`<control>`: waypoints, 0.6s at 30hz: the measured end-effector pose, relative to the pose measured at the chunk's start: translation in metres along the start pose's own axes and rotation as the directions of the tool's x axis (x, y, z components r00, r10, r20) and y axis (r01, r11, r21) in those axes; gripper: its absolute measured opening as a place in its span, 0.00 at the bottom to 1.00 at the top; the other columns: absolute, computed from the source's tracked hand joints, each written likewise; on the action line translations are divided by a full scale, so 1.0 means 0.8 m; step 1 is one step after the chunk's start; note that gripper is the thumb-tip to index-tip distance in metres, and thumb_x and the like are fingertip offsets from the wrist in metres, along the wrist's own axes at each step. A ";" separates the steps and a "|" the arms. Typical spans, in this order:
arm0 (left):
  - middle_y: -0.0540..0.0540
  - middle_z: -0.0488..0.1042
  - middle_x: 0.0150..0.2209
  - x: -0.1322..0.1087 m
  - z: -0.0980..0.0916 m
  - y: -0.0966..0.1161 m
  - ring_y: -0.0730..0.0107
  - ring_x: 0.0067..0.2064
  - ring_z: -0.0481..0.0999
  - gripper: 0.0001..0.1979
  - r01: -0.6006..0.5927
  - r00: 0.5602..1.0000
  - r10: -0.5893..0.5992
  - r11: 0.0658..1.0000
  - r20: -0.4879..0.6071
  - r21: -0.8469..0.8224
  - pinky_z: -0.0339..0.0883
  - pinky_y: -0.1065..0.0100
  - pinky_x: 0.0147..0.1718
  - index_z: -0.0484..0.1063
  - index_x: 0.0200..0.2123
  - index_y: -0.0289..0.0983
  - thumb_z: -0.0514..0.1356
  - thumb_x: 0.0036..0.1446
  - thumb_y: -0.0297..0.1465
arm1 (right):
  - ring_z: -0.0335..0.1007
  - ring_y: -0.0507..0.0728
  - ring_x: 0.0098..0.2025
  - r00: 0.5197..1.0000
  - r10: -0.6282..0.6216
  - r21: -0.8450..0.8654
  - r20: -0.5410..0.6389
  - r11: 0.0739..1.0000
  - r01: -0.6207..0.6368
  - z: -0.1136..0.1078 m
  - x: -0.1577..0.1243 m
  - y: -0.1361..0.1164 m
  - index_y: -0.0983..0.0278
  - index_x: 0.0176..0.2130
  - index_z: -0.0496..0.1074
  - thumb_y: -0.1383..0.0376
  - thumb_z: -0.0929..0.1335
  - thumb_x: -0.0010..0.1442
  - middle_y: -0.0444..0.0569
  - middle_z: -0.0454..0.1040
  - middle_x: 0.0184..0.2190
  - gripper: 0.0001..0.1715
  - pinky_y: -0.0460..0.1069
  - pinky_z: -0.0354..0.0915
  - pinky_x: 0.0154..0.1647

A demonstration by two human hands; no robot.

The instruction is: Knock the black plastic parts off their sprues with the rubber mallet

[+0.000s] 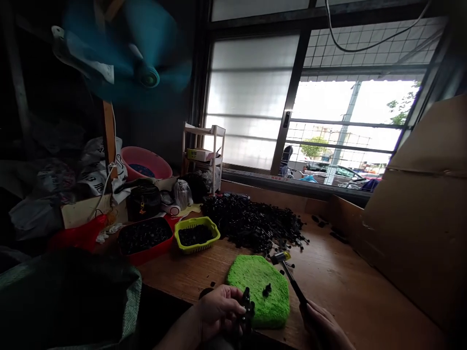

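Over the near left corner of a bright green foam block (251, 267), my left hand (221, 311) pinches a small black plastic part (247, 311). Its exact kind I cannot make out. Another small black piece (267, 290) rests on top of the block. To the right of the block, my right hand (323, 323) is wrapped around the dark handle of a small mallet (292, 279). The mallet's head, black at one end and yellow at the other, is raised near the block's far right edge.
A large heap of black parts (251, 218) covers the back of the wooden table (346, 277). Left of it stand a yellow basket (197, 249) and a red tray (153, 250), both with black pieces. Cardboard (419, 209) stands at right; a fan (146, 75) spins upper left.
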State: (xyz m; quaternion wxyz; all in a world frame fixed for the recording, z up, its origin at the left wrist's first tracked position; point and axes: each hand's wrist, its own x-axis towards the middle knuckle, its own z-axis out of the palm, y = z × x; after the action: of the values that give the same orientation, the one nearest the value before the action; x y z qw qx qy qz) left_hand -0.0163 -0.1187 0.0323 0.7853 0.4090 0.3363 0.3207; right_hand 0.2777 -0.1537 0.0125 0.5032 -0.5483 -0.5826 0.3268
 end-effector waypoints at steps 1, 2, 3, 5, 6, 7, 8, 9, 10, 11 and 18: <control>0.48 0.70 0.23 0.001 0.000 -0.001 0.74 0.18 0.70 0.17 0.006 1.000 -0.005 1.000 -0.013 0.017 0.63 0.74 0.15 0.66 0.33 0.32 0.63 0.36 0.24 | 0.70 0.59 0.38 1.000 -0.010 -0.003 0.008 1.000 0.010 -0.001 0.000 0.003 0.64 0.37 0.71 0.44 0.65 0.52 0.51 0.73 0.37 0.28 0.54 0.68 0.37; 0.48 0.70 0.24 0.001 0.000 -0.001 0.74 0.18 0.70 0.17 0.010 1.000 -0.009 0.999 -0.019 0.030 0.63 0.74 0.15 0.65 0.33 0.32 0.64 0.36 0.25 | 0.70 0.58 0.38 1.000 -0.019 -0.007 0.024 1.000 0.019 -0.003 0.001 0.007 0.65 0.38 0.71 0.45 0.64 0.55 0.51 0.73 0.38 0.27 0.54 0.67 0.38; 0.48 0.70 0.24 0.001 0.000 -0.001 0.73 0.18 0.71 0.17 0.012 1.000 -0.011 0.999 -0.020 0.040 0.62 0.75 0.15 0.65 0.33 0.32 0.64 0.36 0.25 | 0.70 0.57 0.38 0.999 -0.027 -0.011 0.047 1.000 0.028 -0.004 0.002 0.010 0.65 0.39 0.70 0.47 0.63 0.57 0.50 0.73 0.38 0.25 0.55 0.67 0.38; 0.49 0.69 0.24 0.000 0.002 -0.001 0.73 0.19 0.71 0.18 0.015 1.000 -0.014 0.998 -0.019 0.057 0.61 0.75 0.14 0.65 0.34 0.33 0.64 0.35 0.26 | 0.70 0.55 0.35 0.994 -0.041 -0.021 0.099 0.999 0.043 -0.004 0.005 0.015 0.65 0.38 0.70 0.49 0.62 0.59 0.48 0.73 0.35 0.23 0.54 0.66 0.37; 0.50 0.68 0.23 0.001 0.004 -0.001 0.74 0.18 0.70 0.17 0.013 1.000 -0.012 0.998 -0.026 0.065 0.61 0.75 0.14 0.65 0.33 0.33 0.64 0.35 0.25 | 0.69 0.55 0.33 0.991 -0.045 -0.027 0.125 0.998 0.049 -0.004 0.006 0.018 0.66 0.38 0.70 0.50 0.61 0.60 0.47 0.72 0.33 0.22 0.53 0.66 0.35; 0.52 0.67 0.22 0.001 0.005 -0.001 0.76 0.17 0.68 0.16 0.011 0.999 -0.008 0.997 -0.040 0.071 0.60 0.76 0.14 0.65 0.33 0.34 0.63 0.36 0.25 | 0.69 0.54 0.30 0.988 -0.047 -0.035 0.144 0.998 0.053 -0.004 0.008 0.020 0.66 0.37 0.70 0.50 0.61 0.60 0.46 0.72 0.30 0.23 0.52 0.66 0.33; 0.53 0.66 0.20 0.002 0.007 -0.001 0.78 0.15 0.66 0.14 0.010 0.999 -0.006 0.997 -0.054 0.076 0.58 0.77 0.12 0.65 0.32 0.34 0.61 0.37 0.24 | 0.68 0.54 0.28 0.986 -0.050 -0.046 0.158 0.997 0.057 -0.003 0.008 0.022 0.66 0.37 0.71 0.50 0.61 0.60 0.45 0.71 0.28 0.23 0.51 0.66 0.31; 0.53 0.65 0.19 0.003 0.008 -0.002 0.79 0.14 0.64 0.13 0.009 0.998 -0.004 0.997 -0.066 0.078 0.55 0.79 0.11 0.65 0.31 0.34 0.59 0.37 0.24 | 0.67 0.54 0.27 0.985 -0.052 -0.059 0.166 0.996 0.062 -0.003 0.009 0.024 0.66 0.38 0.71 0.50 0.60 0.61 0.45 0.70 0.26 0.24 0.50 0.65 0.30; 0.54 0.65 0.19 0.004 0.009 -0.003 0.81 0.13 0.63 0.12 0.007 0.997 -0.001 0.997 -0.072 0.075 0.50 0.80 0.09 0.65 0.30 0.34 0.57 0.37 0.23 | 0.66 0.54 0.27 0.984 -0.054 -0.074 0.171 0.995 0.068 -0.002 0.008 0.025 0.66 0.40 0.71 0.50 0.60 0.61 0.44 0.69 0.26 0.24 0.50 0.64 0.29; 0.54 0.65 0.18 0.006 0.009 -0.004 0.81 0.13 0.62 0.11 0.004 0.997 0.002 0.998 -0.073 0.070 0.45 0.81 0.08 0.65 0.30 0.34 0.56 0.37 0.23 | 0.66 0.54 0.26 0.983 -0.059 -0.090 0.176 0.993 0.076 -0.001 0.008 0.026 0.66 0.42 0.71 0.50 0.60 0.61 0.44 0.69 0.25 0.25 0.49 0.63 0.28; 0.53 0.65 0.19 0.010 0.002 -0.008 0.81 0.12 0.61 0.11 0.013 0.999 -0.012 1.000 -0.052 0.023 0.42 0.81 0.07 0.65 0.29 0.35 0.56 0.36 0.23 | 0.59 0.54 0.25 0.958 -0.119 -0.253 0.262 0.949 0.188 0.005 -0.001 0.010 0.66 0.34 0.70 0.49 0.56 0.61 0.43 0.63 0.22 0.26 0.47 0.58 0.26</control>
State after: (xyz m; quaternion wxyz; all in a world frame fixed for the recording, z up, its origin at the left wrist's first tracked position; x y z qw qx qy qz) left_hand -0.0086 -0.1162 0.0252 0.7734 0.4076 0.3628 0.3225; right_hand 0.2762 -0.1521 0.0035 0.3710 -0.5211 -0.7207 0.2671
